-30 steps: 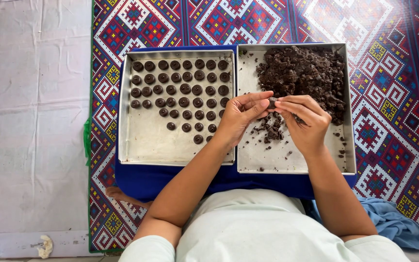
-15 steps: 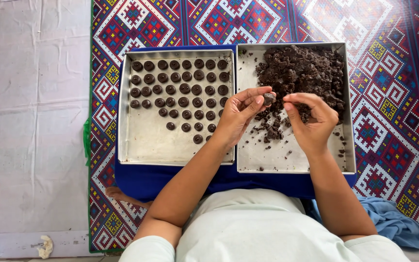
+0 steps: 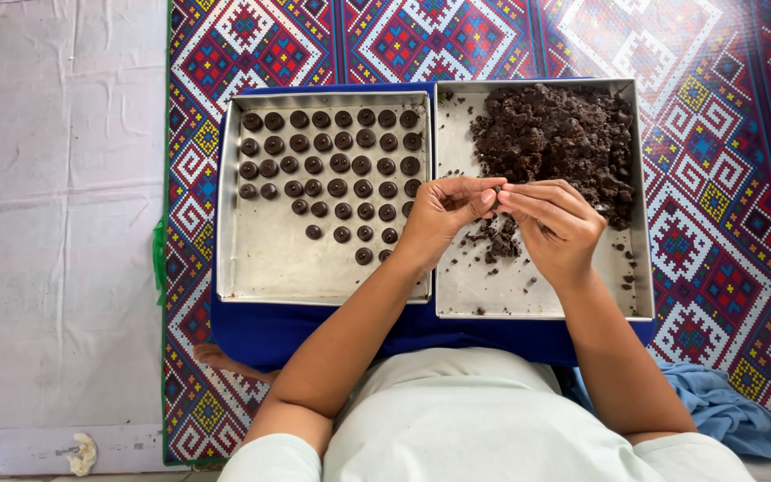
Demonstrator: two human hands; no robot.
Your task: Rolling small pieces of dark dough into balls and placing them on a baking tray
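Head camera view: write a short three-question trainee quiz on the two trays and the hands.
1. True or false: the left tray holds rows of small dark round pieces.
2. Where is the loose dark crumbly pile? A) left tray B) far end of the right tray C) on the patterned mat
3. Fill in: the left hand and right hand meet fingertip to fingertip over the ____ tray.

Key: 1 true. 2 B. 3 right; the fingers pinch together around a small dark bit that is mostly hidden.
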